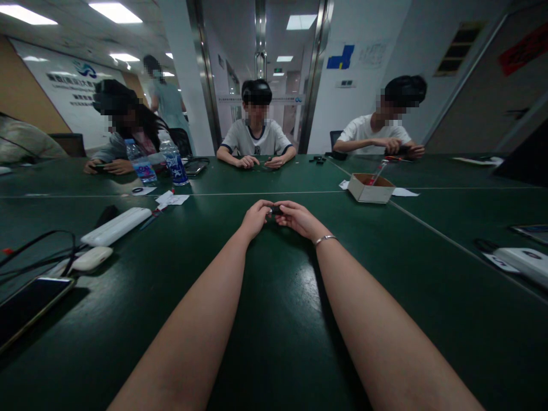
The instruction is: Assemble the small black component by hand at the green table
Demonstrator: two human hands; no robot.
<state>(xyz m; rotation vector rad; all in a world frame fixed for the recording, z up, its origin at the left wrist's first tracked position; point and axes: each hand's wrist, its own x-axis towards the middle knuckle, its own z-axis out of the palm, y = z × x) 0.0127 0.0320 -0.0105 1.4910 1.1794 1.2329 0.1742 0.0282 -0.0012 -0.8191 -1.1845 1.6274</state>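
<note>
Both my arms reach forward over the dark green table. Between my fingertips is a small black object, too small and dark for me to name its kind. My left hand grips its left end, where a little light or metallic spot shows. The fingers of my right hand are closed on its right end. A silvery bracelet circles my right wrist. My fingers hide part of the black object.
Left lie a phone, black cables, a white power strip and a white oval device. Two bottles stand beyond. A small open box sits ahead right, a white device at far right. Several people sit opposite.
</note>
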